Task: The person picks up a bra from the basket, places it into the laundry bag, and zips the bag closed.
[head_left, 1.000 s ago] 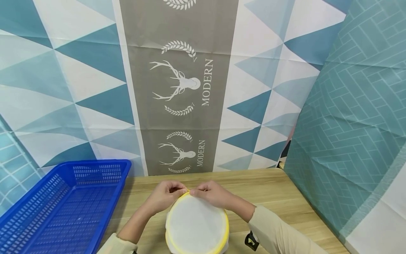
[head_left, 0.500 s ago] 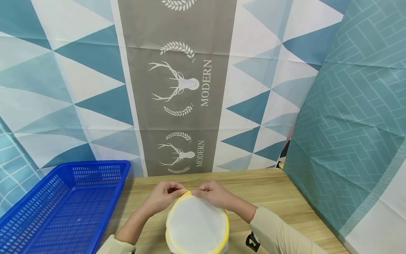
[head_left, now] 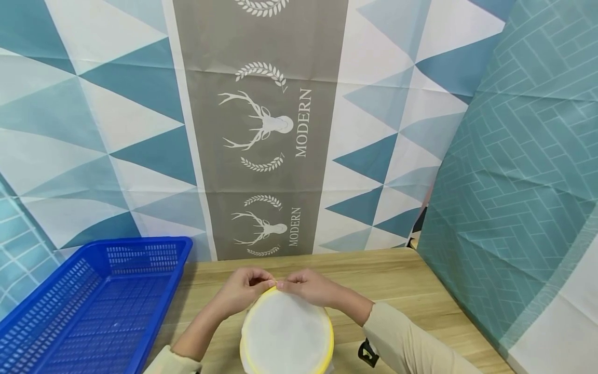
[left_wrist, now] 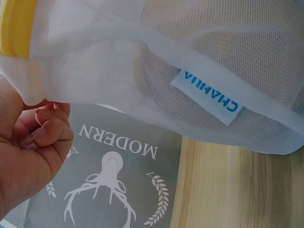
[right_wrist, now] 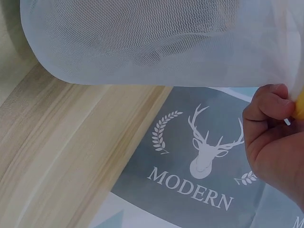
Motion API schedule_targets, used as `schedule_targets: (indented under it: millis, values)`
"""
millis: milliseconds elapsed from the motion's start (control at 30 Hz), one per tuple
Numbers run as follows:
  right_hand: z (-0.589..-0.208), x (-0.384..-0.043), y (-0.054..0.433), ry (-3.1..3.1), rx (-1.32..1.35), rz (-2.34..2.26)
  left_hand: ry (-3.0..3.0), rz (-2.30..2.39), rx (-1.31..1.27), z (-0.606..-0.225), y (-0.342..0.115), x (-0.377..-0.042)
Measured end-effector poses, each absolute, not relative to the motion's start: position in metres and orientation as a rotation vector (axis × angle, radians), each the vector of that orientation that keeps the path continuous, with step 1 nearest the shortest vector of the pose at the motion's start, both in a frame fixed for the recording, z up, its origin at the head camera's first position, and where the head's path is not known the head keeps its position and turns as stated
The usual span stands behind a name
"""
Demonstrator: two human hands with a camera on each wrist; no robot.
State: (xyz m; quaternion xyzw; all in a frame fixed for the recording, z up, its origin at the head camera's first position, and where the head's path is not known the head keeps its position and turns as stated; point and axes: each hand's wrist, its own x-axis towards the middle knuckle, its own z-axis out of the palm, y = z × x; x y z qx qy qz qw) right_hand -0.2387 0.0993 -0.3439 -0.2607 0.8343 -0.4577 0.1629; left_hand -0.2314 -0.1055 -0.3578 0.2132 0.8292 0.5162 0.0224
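Observation:
A round white mesh laundry bag (head_left: 287, 332) with yellow edging (head_left: 330, 343) stands at the table's near side. At the far point of its rim, my left hand (head_left: 243, 292) and right hand (head_left: 310, 288) pinch the edging side by side, thumbs nearly touching. The left wrist view shows the bag's netted side (left_wrist: 104, 66) and a white label (left_wrist: 207, 97) with blue letters, beside my curled left fingers (left_wrist: 52, 126). In the right wrist view, my right fingers (right_wrist: 273, 102) hold the rim by the yellow edging (right_wrist: 300, 107). Exactly what sits between the fingertips is hidden.
A blue slatted plastic basket (head_left: 179, 280) is at the left of the wooden table (head_left: 374, 270). Behind the table hangs a patterned cloth (head_left: 261, 171); a teal one (head_left: 518, 197) borders the right side. A black strap (head_left: 368, 354) is near the right sleeve (head_left: 397, 332).
The bag has shifted slightly to the left and its rim a little lower. The right hand has moved slightly left, closer to the left hand; both keep their pinch.

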Motion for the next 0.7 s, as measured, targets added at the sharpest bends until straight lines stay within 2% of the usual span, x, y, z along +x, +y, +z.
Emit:
schedule_targets:
  millis: [700]
  values:
    - [-0.345,-0.24,0.109,2.334,-0.676,-1.349,2.594,1.567,0.626,-0.357,-0.108,-0.232]
